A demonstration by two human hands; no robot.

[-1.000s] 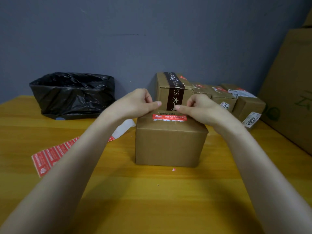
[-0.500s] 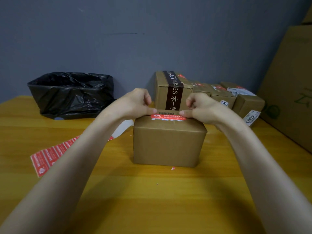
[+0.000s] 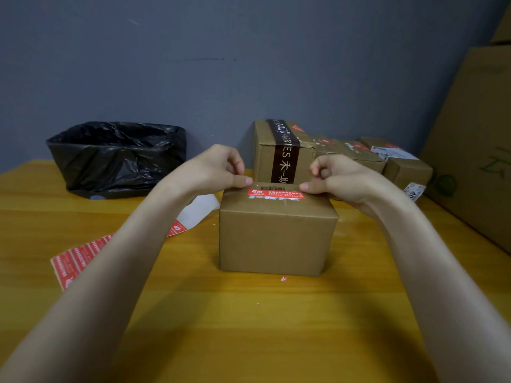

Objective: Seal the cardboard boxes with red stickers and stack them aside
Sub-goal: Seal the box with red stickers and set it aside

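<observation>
A small plain cardboard box (image 3: 278, 239) stands on the wooden table in front of me. Across its top lies a red sticker (image 3: 276, 194). My left hand (image 3: 213, 170) pinches the sticker's left end with thumb and curled fingers. My right hand (image 3: 336, 176) holds the right end the same way. Both thumbs point inward along the box's top. A sheet of red stickers (image 3: 80, 258) lies flat on the table to the left, partly hidden by my left forearm.
Several sealed boxes (image 3: 282, 150) sit against the wall behind the small box, running off to the right. A black plastic-lined bin (image 3: 116, 156) stands at the back left. A large cardboard carton (image 3: 475, 150) leans at the right edge. A red scrap (image 3: 283, 278) lies before the box.
Both hands have lowered the sticker onto the box top and moved slightly apart along it. The box has not moved.
</observation>
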